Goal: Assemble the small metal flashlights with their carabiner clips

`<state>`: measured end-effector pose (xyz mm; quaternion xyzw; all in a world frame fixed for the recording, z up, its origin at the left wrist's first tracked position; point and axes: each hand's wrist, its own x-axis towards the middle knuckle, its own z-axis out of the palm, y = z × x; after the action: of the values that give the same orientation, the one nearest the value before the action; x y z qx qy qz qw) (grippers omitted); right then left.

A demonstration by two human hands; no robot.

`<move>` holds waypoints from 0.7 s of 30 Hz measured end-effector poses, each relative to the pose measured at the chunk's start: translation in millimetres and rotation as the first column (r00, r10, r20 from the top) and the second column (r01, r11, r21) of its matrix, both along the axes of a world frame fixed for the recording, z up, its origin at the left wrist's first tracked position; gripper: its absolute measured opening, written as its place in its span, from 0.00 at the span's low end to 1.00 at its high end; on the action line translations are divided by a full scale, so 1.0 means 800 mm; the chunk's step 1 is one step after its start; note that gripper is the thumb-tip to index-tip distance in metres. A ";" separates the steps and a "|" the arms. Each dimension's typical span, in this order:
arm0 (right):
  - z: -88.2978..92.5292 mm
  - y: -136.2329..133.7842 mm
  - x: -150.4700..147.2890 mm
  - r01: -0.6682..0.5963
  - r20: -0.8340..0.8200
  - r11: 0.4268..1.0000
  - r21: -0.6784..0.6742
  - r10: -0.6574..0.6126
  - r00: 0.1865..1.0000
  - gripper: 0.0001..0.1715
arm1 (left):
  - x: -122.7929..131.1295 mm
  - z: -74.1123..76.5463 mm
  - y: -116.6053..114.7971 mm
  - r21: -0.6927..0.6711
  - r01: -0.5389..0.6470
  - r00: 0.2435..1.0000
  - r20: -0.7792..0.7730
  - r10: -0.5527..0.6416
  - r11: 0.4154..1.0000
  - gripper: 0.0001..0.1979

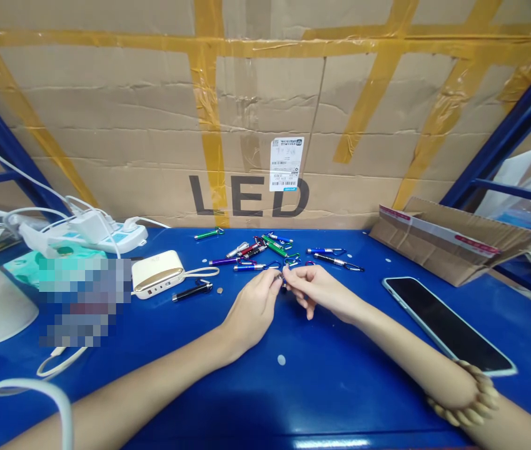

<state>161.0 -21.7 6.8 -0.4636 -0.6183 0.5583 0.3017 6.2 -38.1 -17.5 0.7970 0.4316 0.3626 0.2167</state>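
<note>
My left hand (pixel 254 307) and my right hand (pixel 314 289) meet at the middle of the blue table, fingertips almost touching. Both are closed in a pinch around something small and dark, mostly hidden by the fingers. Just behind them lies a loose group of small metal penlights with clips: a blue one (pixel 249 267), a purple one (pixel 224 262), a green one (pixel 275 245), red ones and a silver one (pixel 237 249). To the right of the group are another blue one (pixel 325 251) and a black one (pixel 333 260). A black penlight (pixel 192 291) rests left of my left hand.
A white power bank (pixel 157 274) with a strap, a power strip (pixel 124 237) with cables and a teal packet (pixel 54 265) stand on the left. At the right lie a phone (pixel 453 325) and an open cardboard box (pixel 438 240). A large carton (pixel 152 137) stands behind.
</note>
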 end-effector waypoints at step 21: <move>0.005 0.013 0.027 -0.261 0.362 0.661 0.704 -0.018 0.932 0.14 | -0.010 -0.007 0.007 0.230 0.158 0.980 -0.154 -0.125 0.960 0.15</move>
<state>182.5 -11.0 10.8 -0.3461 -0.8634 0.1895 0.3145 -2.1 -32.3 -23.4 0.8694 0.3402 0.3400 0.1134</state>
